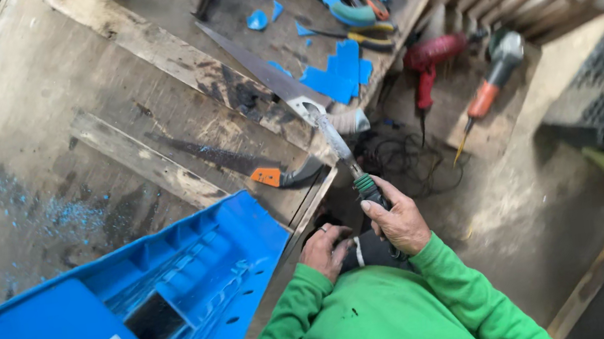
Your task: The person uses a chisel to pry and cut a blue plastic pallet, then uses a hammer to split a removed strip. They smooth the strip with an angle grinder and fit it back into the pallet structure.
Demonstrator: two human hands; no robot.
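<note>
Head view: a blue plastic crate (179,302) lies near left on the wooden workbench (38,111); beside it the left hand (326,250) curls loosely, holding nothing visible. Right hand (397,221) grips a soldering-iron-like tool (342,152), tip aimed far; its hot tip could scorch nearby plastic.

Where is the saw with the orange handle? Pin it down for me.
In the head view, the saw with the orange handle lies flat on the wooden workbench, just above the blue plastic crate and left of the right hand.
</note>
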